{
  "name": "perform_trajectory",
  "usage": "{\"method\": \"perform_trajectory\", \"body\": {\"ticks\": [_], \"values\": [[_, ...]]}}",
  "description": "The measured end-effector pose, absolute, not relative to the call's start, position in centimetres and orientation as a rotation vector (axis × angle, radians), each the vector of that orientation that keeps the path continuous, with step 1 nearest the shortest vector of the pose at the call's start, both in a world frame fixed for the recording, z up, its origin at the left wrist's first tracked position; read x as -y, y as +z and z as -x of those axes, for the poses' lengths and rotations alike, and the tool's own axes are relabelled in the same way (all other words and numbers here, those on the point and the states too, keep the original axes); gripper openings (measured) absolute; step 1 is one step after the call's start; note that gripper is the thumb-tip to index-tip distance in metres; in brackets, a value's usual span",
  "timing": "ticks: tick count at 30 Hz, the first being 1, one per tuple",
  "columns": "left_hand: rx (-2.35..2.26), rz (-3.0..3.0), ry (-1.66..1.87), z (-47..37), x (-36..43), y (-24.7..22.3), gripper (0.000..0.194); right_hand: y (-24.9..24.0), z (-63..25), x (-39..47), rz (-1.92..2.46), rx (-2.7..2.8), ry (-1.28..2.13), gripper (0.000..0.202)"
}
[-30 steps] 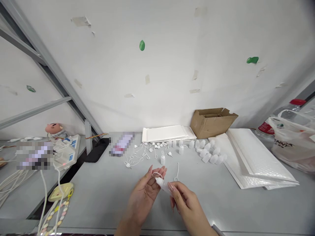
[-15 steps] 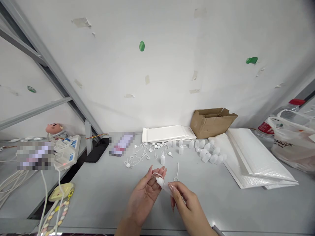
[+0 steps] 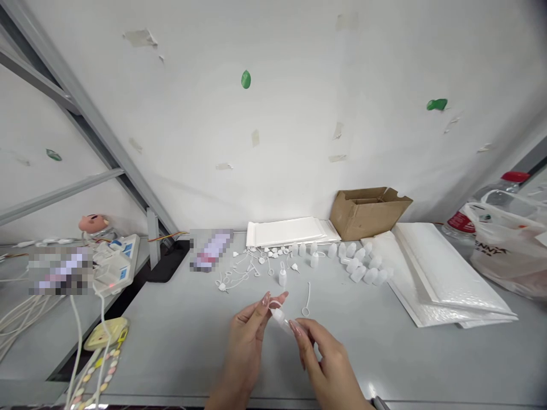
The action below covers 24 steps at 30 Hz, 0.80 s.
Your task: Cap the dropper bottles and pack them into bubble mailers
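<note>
In my right hand (image 3: 327,356) is a small translucent squeeze bottle (image 3: 280,318), gripped by its body between thumb and fingers. It tilts toward the left, its white nozzle end pointing at my left hand (image 3: 248,339). The thumb and fingers of that hand pinch the bottle's thin white cap strap, which loops above the nozzle; the fingertips partly hide it. A loose white strap with a ring (image 3: 306,310) lies just beyond my right hand. Behind the hands stands a small white capped bottle (image 3: 282,277), upright on the grey table (image 3: 179,336).
Several white caps with straps (image 3: 245,272) lie scattered at the back. To their right are several capless bottles (image 3: 356,265), a cardboard box (image 3: 370,213) and padded envelopes (image 3: 453,273). A plastic bag (image 3: 504,250) sits far right; cables and a power strip (image 3: 122,265) are left.
My left hand has turned from an open palm to a pinch at the cap strap. My right hand keeps its hold on the bottle with little movement.
</note>
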State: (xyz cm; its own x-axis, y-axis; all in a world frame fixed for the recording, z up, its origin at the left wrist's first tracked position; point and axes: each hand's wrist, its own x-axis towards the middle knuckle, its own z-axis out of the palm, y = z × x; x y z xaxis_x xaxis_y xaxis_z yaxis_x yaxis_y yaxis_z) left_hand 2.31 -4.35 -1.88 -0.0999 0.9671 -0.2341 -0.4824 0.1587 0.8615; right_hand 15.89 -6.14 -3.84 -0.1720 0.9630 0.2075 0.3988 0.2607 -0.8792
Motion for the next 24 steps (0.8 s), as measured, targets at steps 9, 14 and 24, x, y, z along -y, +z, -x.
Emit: {"method": "perform_trajectory", "body": {"ticks": [9,14,24], "values": [[-0.915,-0.517,1.376,-2.6,4.3,-2.5,0.029,-3.7,-15.3,5.1,1.218,1.439,1.413,0.044],[-0.91,-0.44,1.401,-2.3,3.9,-2.0,0.047,-3.8,-15.3,4.4,1.162,1.236,1.63,0.05],[-1.141,-0.66,1.463,-2.6,4.4,-3.1,0.023,-4.2,-15.2,4.8,1.091,1.319,1.683,0.046]]}}
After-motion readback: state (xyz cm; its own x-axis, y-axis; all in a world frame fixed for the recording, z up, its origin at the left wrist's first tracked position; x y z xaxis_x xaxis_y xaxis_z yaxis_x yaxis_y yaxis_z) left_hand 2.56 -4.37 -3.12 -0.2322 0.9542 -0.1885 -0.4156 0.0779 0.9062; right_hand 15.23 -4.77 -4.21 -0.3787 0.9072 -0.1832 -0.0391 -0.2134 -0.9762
